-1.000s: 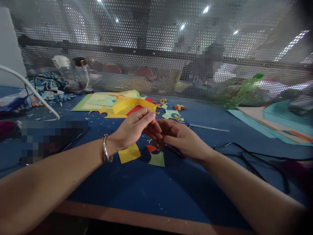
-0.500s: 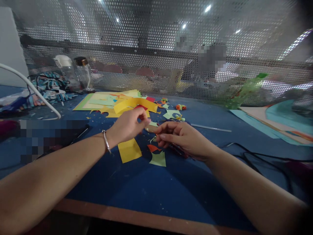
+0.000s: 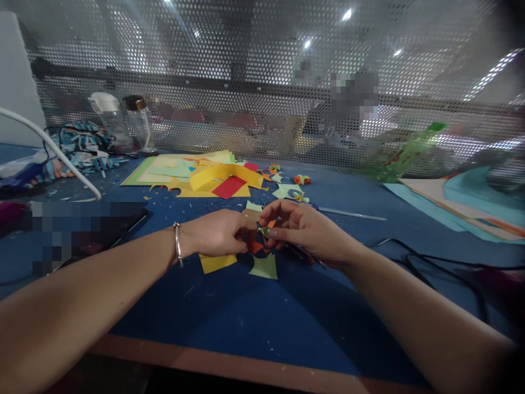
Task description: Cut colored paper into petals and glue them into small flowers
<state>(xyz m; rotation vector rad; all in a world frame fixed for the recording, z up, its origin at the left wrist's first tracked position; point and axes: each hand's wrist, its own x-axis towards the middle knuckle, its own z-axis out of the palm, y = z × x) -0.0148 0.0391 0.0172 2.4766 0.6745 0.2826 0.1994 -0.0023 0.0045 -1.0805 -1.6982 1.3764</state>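
Observation:
My right hand is closed, thumb and fingers pinching a small light-green paper piece. Just left of it, my left hand has its fingers bent together and pointing down by orange paper scraps. Its fingertips are partly hidden, so what they hold cannot be made out. A yellow paper square lies partly under the left hand. Nearer the front is a pale green scrap with a curved cut-out. Under my right hand lies a dark tool, mostly covered.
Behind the hands are yellow sheets, a red paper piece and small orange-green paper curls. Two bottles stand back left, a green bottle back right. Black cables lie right. A perforated metal screen closes the back.
My left hand has come down and towards me, from above the scraps to beside my right hand. The red paper behind it now shows. My right hand has hardly moved.

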